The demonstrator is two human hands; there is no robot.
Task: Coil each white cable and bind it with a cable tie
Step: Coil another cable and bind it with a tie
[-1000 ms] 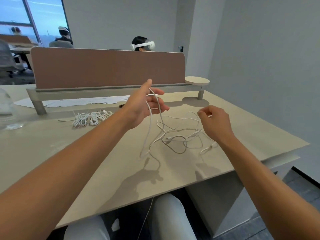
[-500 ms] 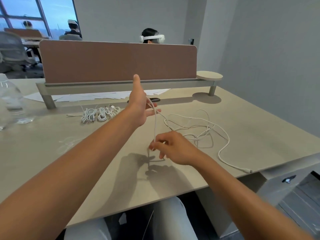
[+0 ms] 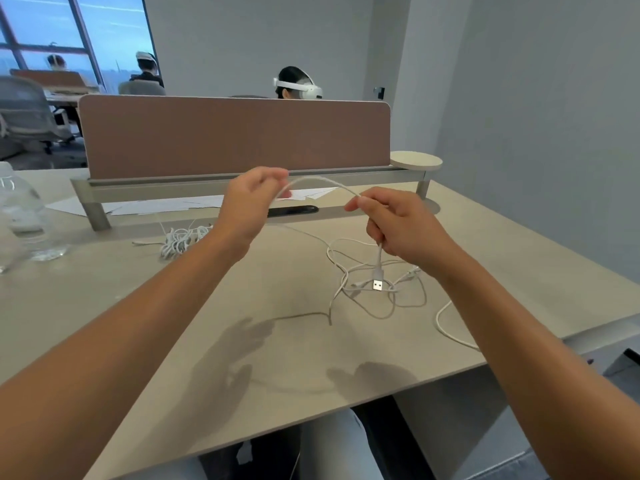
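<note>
1. Left hand (image 3: 250, 199), centre of frame: fingers curled, pinching the white cable (image 3: 322, 183) at the fingertips, raised above the worktop (image 3: 138, 306).
2. Right hand (image 3: 394, 223), right of centre: thumb + forefinger pinch the same cable, other fingers curled round it. The cable arches between the two hands; its short end hangs below the right hand w/ the USB plug (image 3: 378, 283) pointing down.
3. Rest of the cable lies in loose tangled loops (image 3: 374, 271) on the worktop under the right hand, one strand running to the worktop's right edge.
4. Bundle of coiled cables (image 3: 180, 237) sits left of centre, partly hidden behind the left forearm. Can't tell if ties are on them; too small.
5. Water bottle (image 3: 20, 209) cut off at the left edge. Papers (image 3: 138, 206) + dark flat object (image 3: 293, 211) lie under the divider screen (image 3: 235, 133); can't make out what the dark object is.
6. Vs 0.5 s ago: the right hand was low near the worktop, now it's up level w/ the left; the left hand's fingers were spread, now closed on the cable. Plug end, earlier at the worktop's right edge, now dangles from the right hand.
</note>
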